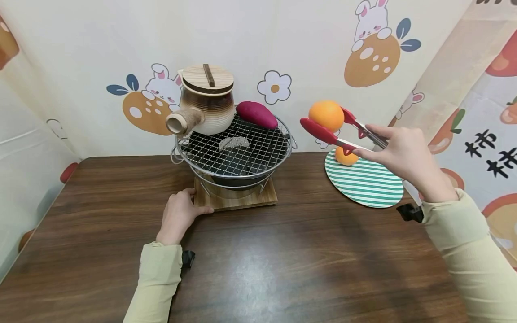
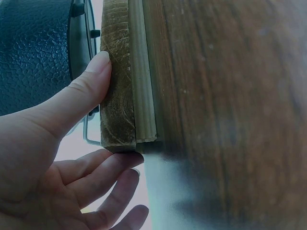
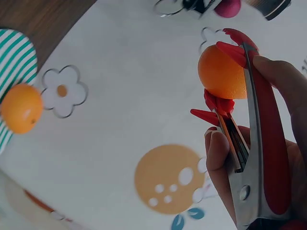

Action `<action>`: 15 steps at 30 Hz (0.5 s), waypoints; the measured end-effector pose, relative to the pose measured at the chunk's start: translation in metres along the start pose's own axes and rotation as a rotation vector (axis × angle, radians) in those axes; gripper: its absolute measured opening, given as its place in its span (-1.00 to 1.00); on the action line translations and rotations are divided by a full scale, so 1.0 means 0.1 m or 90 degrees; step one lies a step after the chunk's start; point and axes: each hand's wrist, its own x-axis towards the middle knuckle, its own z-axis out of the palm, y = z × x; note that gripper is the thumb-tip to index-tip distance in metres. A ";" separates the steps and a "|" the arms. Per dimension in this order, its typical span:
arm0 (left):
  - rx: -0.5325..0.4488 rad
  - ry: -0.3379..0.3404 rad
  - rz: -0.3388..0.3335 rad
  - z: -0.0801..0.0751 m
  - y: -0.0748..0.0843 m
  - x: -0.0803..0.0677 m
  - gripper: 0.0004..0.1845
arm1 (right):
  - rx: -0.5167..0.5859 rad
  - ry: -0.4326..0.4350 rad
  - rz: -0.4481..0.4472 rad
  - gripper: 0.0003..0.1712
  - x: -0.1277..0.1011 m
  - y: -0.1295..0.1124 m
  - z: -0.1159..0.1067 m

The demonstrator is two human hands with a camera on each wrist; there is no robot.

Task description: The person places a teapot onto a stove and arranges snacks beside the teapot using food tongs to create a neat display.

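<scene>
My right hand [image 1: 408, 152] grips red-tipped metal tongs [image 3: 268, 143], whose red heads clasp an orange [image 1: 326, 115] in the air right of the grill. Below it, a second orange [image 1: 346, 155] lies on a green-and-white striped placemat [image 1: 367, 181]. My left hand [image 1: 181, 213] holds the front left corner of a wooden board [image 2: 117, 96], thumb on the front edge and fingers at the side. On that board stands a round tabletop grill [image 1: 242, 157] with a wire mesh. A lidded clay pot [image 1: 210, 107] and a purple sweet potato [image 1: 257, 115] sit on the mesh.
The pot's side handle [image 1: 183, 121] sticks out toward the front left. Wire loop handles hang at the grill's sides. A curtain [image 1: 242, 36] printed with rabbits and fruit stands behind the dark wooden table [image 1: 282, 260].
</scene>
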 end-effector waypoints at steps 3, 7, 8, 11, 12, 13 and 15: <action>0.000 -0.001 -0.002 -0.01 0.00 0.00 -0.14 | 0.003 -0.005 -0.014 -0.21 0.03 -0.11 -0.01; -0.002 -0.001 -0.003 0.00 0.00 0.00 -0.14 | 0.002 -0.002 -0.032 -0.21 0.07 -0.24 0.00; -0.002 0.000 -0.004 0.00 0.00 0.00 -0.14 | 0.002 -0.002 -0.037 -0.22 0.08 -0.27 0.01; 0.000 0.001 -0.002 0.00 0.00 0.00 -0.14 | 0.009 0.000 -0.052 -0.25 0.11 -0.36 0.02; 0.000 0.002 -0.002 0.00 0.00 0.00 -0.15 | 0.014 -0.002 -0.056 -0.26 0.12 -0.39 0.02; 0.001 0.003 -0.001 0.00 0.00 0.00 -0.15 | 0.017 -0.006 -0.061 -0.27 0.13 -0.43 0.03; 0.002 0.003 0.001 0.00 0.00 0.00 -0.15 | 0.029 -0.016 -0.069 -0.29 0.15 -0.50 0.03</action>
